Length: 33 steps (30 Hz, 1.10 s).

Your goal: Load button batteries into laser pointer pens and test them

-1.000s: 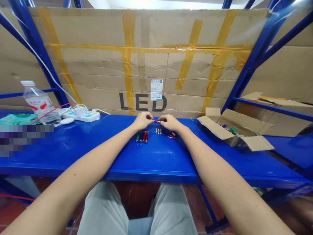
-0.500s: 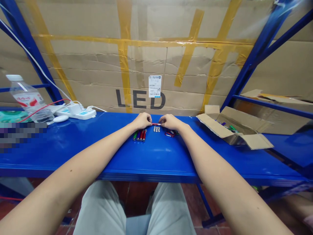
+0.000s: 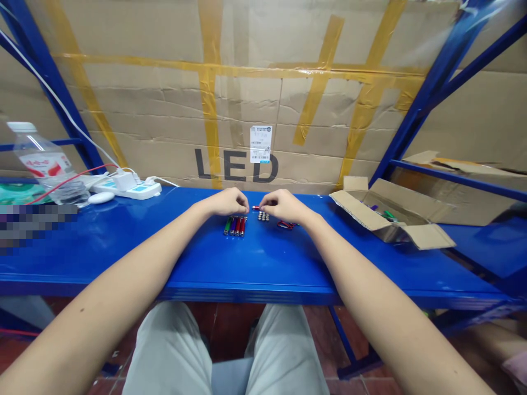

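Note:
My right hand (image 3: 283, 205) pinches a short red metal tube (image 3: 256, 208), whose end sticks out to the left of the fingertips. My left hand (image 3: 231, 202) has its thumb and fingers drawn together a little to the left of the tube; anything between them is too small to make out. Below the left hand, several slim metal tubes (image 3: 235, 226) in green, purple and red lie side by side with silver ends. Several small silver button cells (image 3: 263, 216) form a tight block under the right fingertips. A red carabiner (image 3: 284, 225) lies under the right hand, partly among dark pieces.
To the right stands an open cardboard box (image 3: 395, 211) with coloured pieces inside. A plastic bottle (image 3: 49, 164) and a white power strip (image 3: 140, 188) with cables are on the left of the blue table (image 3: 255, 269). A large taped carton (image 3: 164, 120) rises behind.
My hands have moved apart: the left has come off the red tube and shifted left. My right hand still holds the tube, now slightly further left.

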Available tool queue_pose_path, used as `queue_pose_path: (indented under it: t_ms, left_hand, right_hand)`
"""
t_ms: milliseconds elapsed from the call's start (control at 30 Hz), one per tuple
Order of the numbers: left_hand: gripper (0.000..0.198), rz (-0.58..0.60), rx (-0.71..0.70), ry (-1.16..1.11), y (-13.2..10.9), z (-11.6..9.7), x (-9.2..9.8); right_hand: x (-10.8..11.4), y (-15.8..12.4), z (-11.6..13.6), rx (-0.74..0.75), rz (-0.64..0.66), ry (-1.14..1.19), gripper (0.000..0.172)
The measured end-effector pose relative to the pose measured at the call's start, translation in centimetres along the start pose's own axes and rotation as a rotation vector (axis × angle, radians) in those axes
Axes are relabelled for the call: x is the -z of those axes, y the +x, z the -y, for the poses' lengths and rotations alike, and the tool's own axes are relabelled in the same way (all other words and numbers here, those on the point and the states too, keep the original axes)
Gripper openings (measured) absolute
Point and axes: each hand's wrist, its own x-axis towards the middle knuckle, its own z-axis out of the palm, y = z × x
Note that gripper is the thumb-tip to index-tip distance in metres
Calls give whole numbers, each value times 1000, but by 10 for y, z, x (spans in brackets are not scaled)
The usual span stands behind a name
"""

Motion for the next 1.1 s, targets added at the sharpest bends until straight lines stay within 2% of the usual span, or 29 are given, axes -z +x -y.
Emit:
queue_pose_path:
  t_ms: [67,167,367,567,700,800,867,967,1033,1100]
  left_hand:
    - [14,50,39,67,-4,-4,1]
    - [16,77,67,122,-4,-8,0]
    - [13,72,87,101,0,-8,-1]
    - [11,98,67,101,-3,-13,0]
    - [10,115,18,95,-6,-18,-3]
    - [10,125,-2,55,-7,-22,-8]
    - [12,95,-6,33,-7,-26,-13]
    - [13,-31,-72,53,-5,-33,-24]
    - [11,-77,-164,94,-3,-36,-32]
    - [13,-70,-232,138,0,-37,-38]
  right_hand:
    - [-7,-2,17,66,68,-2,24]
    - [-19,0,36,111,95,-30,27]
    - [-28,3,39,99,188,-50,21]
    - [-19,-3,40,2,342,-94,4]
    - [-9,-9,44,-87,461,-92,9]
    - [7,-11,40,-209,503,-62,14]
    - [21,-12,34,-263,421,-38,11]
    - [37,-11,21,-263,135,-109,10]
    - [41,-10,13,-284,-20,-139,9]
    - [39,-9,6,-304,-111,-140,6]
